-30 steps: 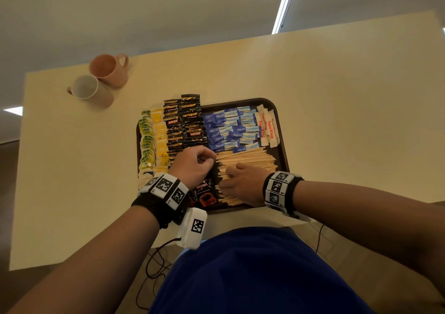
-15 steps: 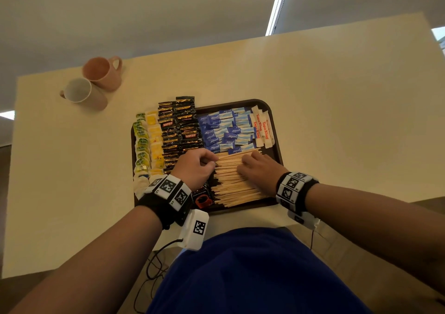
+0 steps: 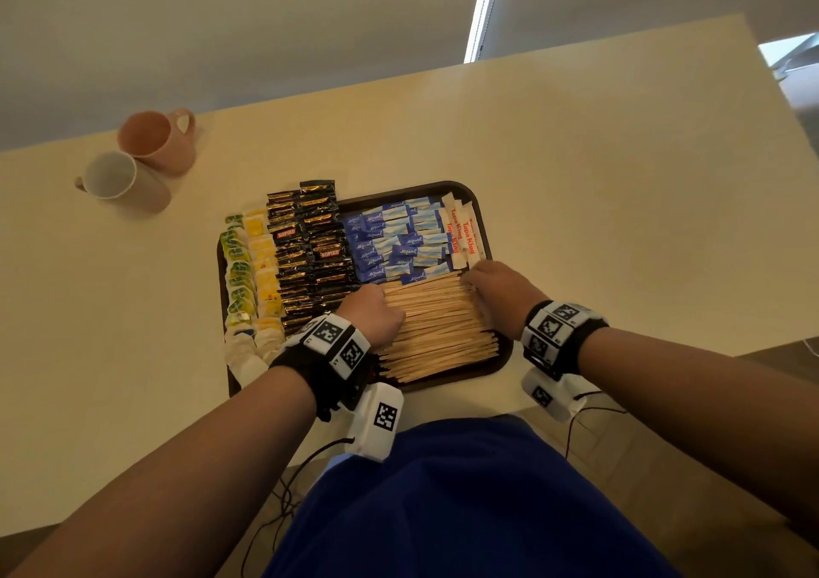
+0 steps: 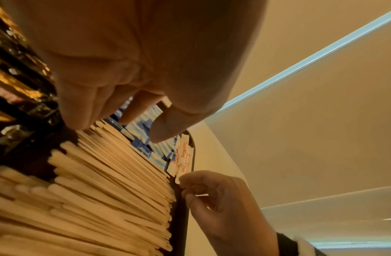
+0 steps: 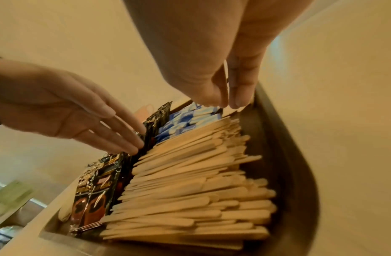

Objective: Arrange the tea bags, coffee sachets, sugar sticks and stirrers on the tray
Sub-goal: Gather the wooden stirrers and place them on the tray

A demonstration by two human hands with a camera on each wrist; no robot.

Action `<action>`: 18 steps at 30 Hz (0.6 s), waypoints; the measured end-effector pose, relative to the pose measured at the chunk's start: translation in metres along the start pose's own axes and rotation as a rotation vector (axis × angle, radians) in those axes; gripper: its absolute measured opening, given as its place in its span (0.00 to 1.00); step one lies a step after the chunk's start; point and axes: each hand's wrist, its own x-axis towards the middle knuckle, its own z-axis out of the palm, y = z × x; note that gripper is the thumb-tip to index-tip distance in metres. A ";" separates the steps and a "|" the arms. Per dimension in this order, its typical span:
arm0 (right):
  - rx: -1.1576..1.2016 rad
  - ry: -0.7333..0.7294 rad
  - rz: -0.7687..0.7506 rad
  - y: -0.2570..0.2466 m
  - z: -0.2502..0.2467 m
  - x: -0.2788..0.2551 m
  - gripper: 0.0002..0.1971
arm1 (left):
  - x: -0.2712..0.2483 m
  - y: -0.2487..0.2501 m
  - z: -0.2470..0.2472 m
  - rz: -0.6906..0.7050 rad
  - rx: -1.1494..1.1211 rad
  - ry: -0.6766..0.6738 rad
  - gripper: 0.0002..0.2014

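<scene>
A dark brown tray (image 3: 505,358) holds rows of green and yellow tea bags (image 3: 248,267), black coffee sachets (image 3: 310,245), blue sugar sticks (image 3: 394,240) and white sachets with red print (image 3: 461,231). A flat pile of wooden stirrers (image 3: 438,329) fills its near right part. My left hand (image 3: 376,316) touches the stirrers' left ends with straight fingers (image 5: 124,138), beside the coffee sachets. My right hand (image 3: 492,287) stands at the stirrers' far right corner, fingertips (image 5: 238,102) bunched and pointing down by the tray wall. I see nothing gripped in either hand.
Two mugs stand at the table's far left, a pink mug (image 3: 155,138) and a pale mug (image 3: 119,178). Some tea bags hang over the tray's left rim. The beige table (image 3: 620,223) stretches right of the tray. The near table edge runs just below the tray.
My right hand slid from the near left of the stirrer pile across to its far right end. My left hand stayed at the left ends, its fingers straighter than before.
</scene>
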 end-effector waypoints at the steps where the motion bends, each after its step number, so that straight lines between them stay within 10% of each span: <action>1: 0.001 -0.005 0.033 0.004 0.000 -0.001 0.15 | 0.003 0.003 0.002 -0.020 0.003 -0.007 0.07; 18: 0.009 -0.049 -0.073 0.013 0.006 0.001 0.17 | 0.012 0.020 0.014 -0.153 -0.069 0.010 0.16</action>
